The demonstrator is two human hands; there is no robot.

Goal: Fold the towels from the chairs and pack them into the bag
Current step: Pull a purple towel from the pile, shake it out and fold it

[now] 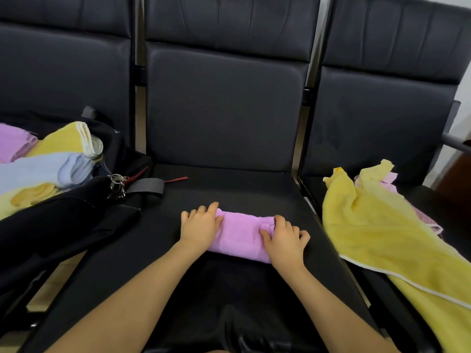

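A pink towel [242, 233], folded into a narrow bundle, lies on the seat of the middle black chair [229, 189]. My left hand [200, 225] grips its left end with curled fingers. My right hand [283, 240] grips its right end the same way. On the left chair a black bag [76, 215] lies open, holding folded towels: pink [12, 141], yellow [63, 141] and light blue [43, 171]. An unfolded yellow towel [377, 230] is spread over the right chair, with a pink towel [390, 179] partly hidden under it.
The bag's grey strap [147, 186] and a bunch of keys [117, 184] reach onto the middle seat's left edge. Padded chair backs [224, 110] stand behind the seats. A grey metal armrest [456, 142] sits at the far right.
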